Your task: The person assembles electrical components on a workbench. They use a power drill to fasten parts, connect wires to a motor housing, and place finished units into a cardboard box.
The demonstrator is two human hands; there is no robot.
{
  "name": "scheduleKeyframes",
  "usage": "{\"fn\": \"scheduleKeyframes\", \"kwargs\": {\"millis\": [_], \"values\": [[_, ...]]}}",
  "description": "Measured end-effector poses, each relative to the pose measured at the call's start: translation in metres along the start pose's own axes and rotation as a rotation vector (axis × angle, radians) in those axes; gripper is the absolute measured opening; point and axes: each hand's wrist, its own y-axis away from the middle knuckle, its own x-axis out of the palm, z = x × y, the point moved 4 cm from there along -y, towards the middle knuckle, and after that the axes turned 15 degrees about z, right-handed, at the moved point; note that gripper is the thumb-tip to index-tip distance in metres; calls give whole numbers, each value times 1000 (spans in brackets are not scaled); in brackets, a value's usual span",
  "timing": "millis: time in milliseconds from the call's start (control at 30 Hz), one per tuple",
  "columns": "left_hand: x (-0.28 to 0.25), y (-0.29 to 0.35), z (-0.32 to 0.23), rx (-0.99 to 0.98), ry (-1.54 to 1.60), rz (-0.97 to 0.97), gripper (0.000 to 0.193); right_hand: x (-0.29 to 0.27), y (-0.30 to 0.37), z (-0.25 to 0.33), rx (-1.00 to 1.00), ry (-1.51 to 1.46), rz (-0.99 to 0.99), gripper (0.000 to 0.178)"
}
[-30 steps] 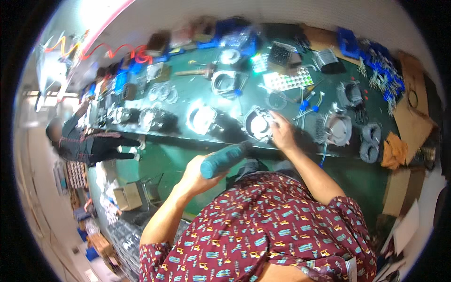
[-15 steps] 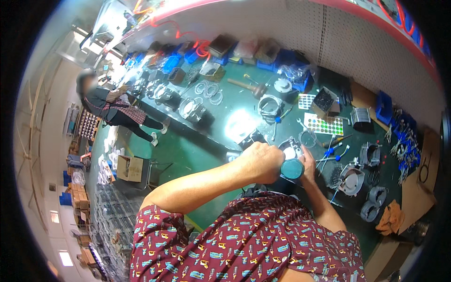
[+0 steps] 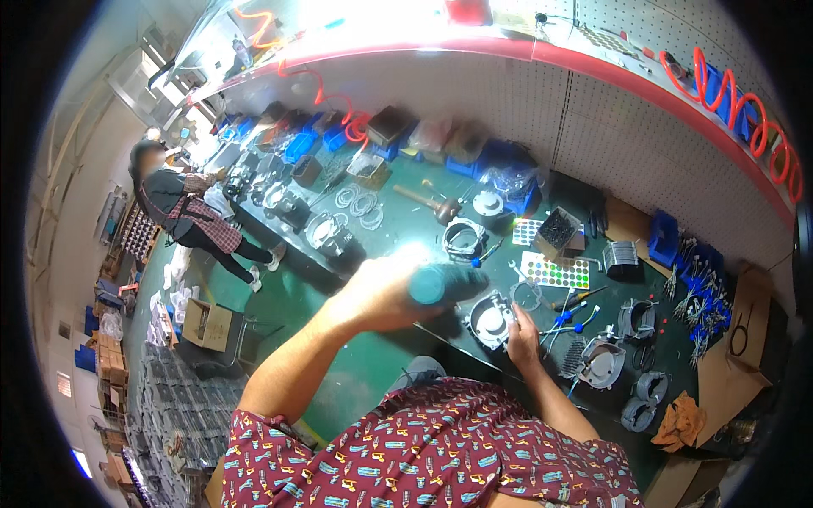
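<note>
My left hand point(image 3: 378, 292) is wrapped around a power drill point(image 3: 426, 285), with its teal round end turned up toward me and its dark front blurred by motion. The drill is held above the bench, to the left of a round metal housing point(image 3: 489, 322) and apart from it. This grey housing has a pale disc inside and lies near the bench's front edge. My right hand point(image 3: 523, 340) grips its right side, thumb and fingers closed on the rim. A similar housing point(image 3: 600, 364) sits to the right of that hand.
Beyond the hands lie a ring-shaped housing point(image 3: 464, 240), a wooden-handled mallet point(image 3: 423, 203), a sheet of coloured dots point(image 3: 555, 271) and a box of small dark parts point(image 3: 559, 233). At right are an orange cloth point(image 3: 680, 422) and bundled wires point(image 3: 699, 296). Another person point(image 3: 182, 203) stands at far left.
My left hand has lifted the drill off the housing and moved it left. My right hand keeps its grip on the housing. The view has tilted up, showing more of the shelf.
</note>
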Motion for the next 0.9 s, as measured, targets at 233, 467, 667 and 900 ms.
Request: {"fn": "scheduleKeyframes", "kwargs": {"millis": [233,467,667,900], "values": [[35,-92,177,-313,112,-173,57,3,1,16,134,2,32,43],[101,-242,321,-442,279,-7,50,-7,18,23,377,177,-150,45],[150,-303,393,-553,287,-7,50,3,54,52,598,258,-494,44],[117,-305,408,-373,381,50,38,32,23,121,423,609,-624,39]]}}
